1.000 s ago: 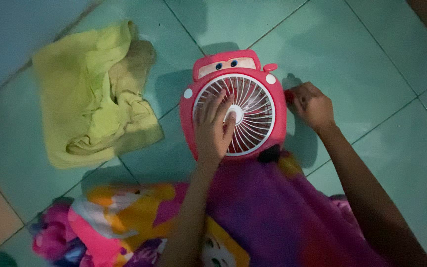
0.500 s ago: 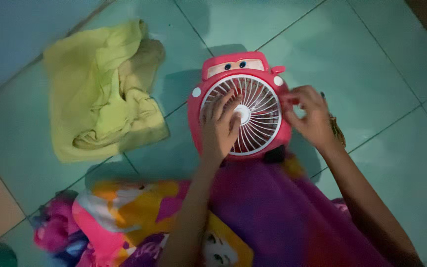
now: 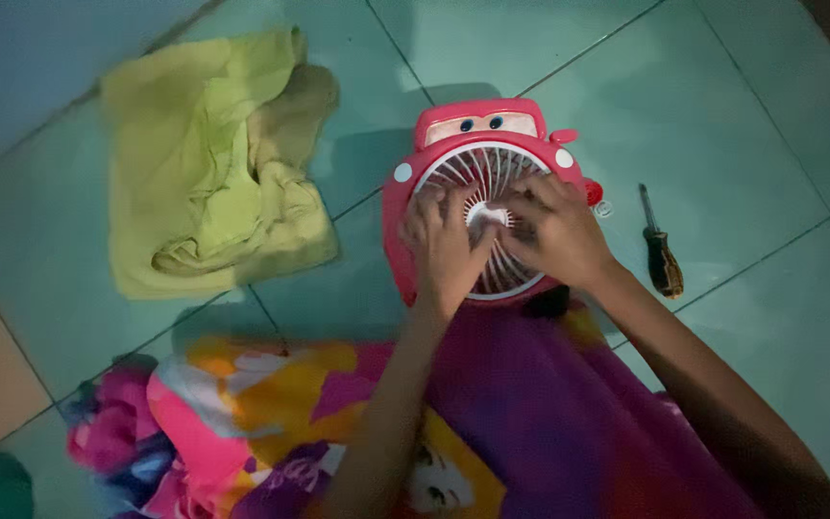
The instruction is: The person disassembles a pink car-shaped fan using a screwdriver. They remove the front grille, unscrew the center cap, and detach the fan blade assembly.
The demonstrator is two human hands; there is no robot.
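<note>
Fan grille [image 3: 492, 183] under left hand [image 3: 442, 245], right hand [image 3: 554, 235].

Both forearms bare to the frame edge, no sleeves, rings, watch or gloves on left hand [image 3: 442, 245] or right hand [image 3: 557, 235]; lap draped in purple-pink-yellow printed cloth [image 3: 530, 423].

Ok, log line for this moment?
left hand: on fan grille | right hand: on grille | screwdriver: floor, right | cloth: left

Under the fingers [image 3: 453, 207], a glossy pink plastic fan [image 3: 487, 135] with white plastic grille; left of them, soft matt yellow cloth [image 3: 208, 163]; smooth glazed floor tiles [image 3: 722, 106].
</note>
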